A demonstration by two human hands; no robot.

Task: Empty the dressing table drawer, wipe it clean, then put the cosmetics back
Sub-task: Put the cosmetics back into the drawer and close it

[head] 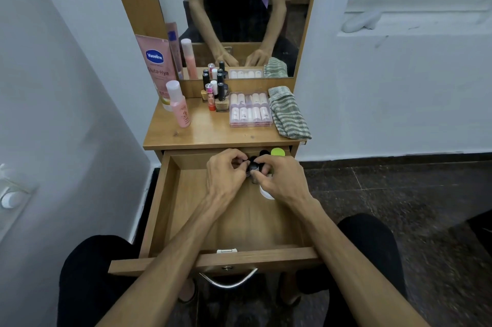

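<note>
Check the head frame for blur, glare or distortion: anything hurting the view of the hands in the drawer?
Head view: strong wide-angle bending at the edges, walls bow; soft even light, mild sheen on the wooden tabletop; both hands, left hand and right hand, sharp at the small black-capped item in the open wooden drawer; floor at the lower right smeared.

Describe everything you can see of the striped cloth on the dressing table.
The striped cloth looks like soft woven towelling, with grey-green and pale stripes. It lies folded and bunched on the right end of the tabletop, beside the clear plastic case of small bottles, its near corner reaching the table's front edge. Neither hand touches it. Its far end shows reflected in the mirror.
</note>
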